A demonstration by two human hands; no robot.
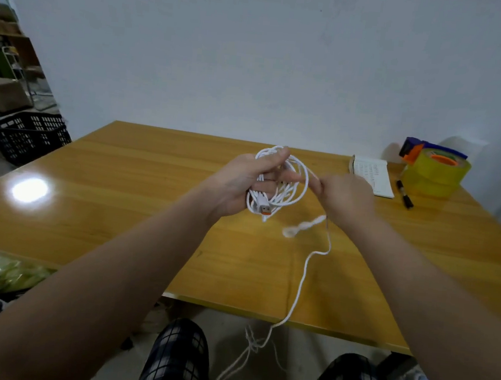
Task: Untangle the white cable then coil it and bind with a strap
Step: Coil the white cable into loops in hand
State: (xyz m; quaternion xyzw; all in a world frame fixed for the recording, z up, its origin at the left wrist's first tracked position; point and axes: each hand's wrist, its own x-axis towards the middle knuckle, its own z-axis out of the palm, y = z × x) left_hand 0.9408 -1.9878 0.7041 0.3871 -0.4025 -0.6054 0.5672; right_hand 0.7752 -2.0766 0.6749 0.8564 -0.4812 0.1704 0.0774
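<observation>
White cable [300,176] coiled around left hand [240,183], right hand [344,195] pinching strand

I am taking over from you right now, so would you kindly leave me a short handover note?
Left hand holds the coil, with the plug at its bottom.
Right hand pinches the tail beside the coil.
The tail runs over the table edge towards the floor, with a snarl in it.
Done: several loops wound.
Left: clear the snarl, finish coiling, then strap. I cannot pick out a strap for certain.
</observation>
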